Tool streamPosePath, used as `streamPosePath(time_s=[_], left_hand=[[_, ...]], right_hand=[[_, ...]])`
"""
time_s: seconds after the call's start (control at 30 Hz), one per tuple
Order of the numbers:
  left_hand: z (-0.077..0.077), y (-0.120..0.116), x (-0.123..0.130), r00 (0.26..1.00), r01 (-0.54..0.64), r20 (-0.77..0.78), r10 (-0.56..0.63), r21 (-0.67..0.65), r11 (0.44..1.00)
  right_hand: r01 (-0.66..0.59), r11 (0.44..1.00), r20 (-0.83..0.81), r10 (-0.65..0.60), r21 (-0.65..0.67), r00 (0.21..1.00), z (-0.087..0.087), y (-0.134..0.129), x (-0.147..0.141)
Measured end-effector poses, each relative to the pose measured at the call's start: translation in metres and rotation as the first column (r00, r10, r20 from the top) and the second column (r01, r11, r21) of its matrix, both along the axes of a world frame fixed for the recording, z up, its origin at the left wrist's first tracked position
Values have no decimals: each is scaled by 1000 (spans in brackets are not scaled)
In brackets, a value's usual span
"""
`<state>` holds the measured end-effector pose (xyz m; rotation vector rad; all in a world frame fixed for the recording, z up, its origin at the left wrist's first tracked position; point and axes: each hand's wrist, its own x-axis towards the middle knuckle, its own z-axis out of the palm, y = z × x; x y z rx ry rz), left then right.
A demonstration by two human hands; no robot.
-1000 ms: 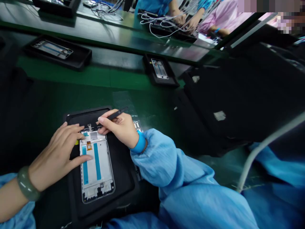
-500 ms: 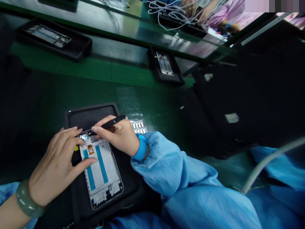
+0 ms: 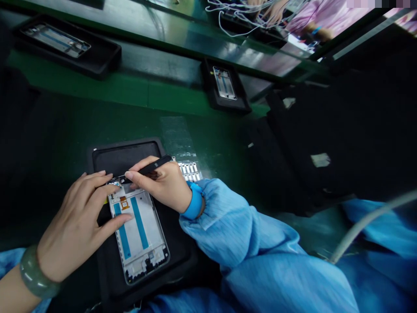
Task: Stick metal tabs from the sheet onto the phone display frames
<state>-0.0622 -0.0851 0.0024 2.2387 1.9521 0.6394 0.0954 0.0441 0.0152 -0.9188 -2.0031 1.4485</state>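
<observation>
A silver phone frame (image 3: 154, 232) with two blue strips and an orange flex piece (image 3: 124, 203) lies in a black tray (image 3: 127, 145). My left hand (image 3: 78, 213), a green bangle at its wrist, rests on the frame's upper left; its fingers are apart, the index fingertip on the top corner and the thumb on the plate. Pinched in my right hand (image 3: 163, 182) is a black tweezer-like tool (image 3: 156, 165), its tip over the frame's top edge and partly hidden by the fingers.
A clear sheet with small white labels (image 3: 190, 171) lies behind my right wrist. Two more black trays (image 3: 106, 61) (image 3: 239, 102) with phone frames stand farther back. Dark stacked material (image 3: 342, 130) fills the right. Across the bench, a person's hands (image 3: 275, 11) are near white cables (image 3: 224, 8).
My left index fingertip has shifted slightly right and up over the frame's top corner. The background has moved slightly up in the view. My right hand keeps its grip on the tool.
</observation>
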Motion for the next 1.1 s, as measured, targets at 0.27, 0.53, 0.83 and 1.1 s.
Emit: streamPosePath(time_s=[0.27,0.53,0.83,1.1], left_hand=[[2,1,-1,995,28,-92,-26,22,999],[8,0,5,966,32,-256,-31,0,999],[9,1,8,959,21,-283,-15,18,1000],[9,1,9,963,15,-269,-9,23,1000]], right_hand=[[-70,996,77,65,60,995,-1,4,-1],[-30,998,-109,25,-47,994,8,14,-7],[-146,988,-83,141,-58,987,-5,26,-17],[-233,969,-32,236,88,971,-3,27,-15]])
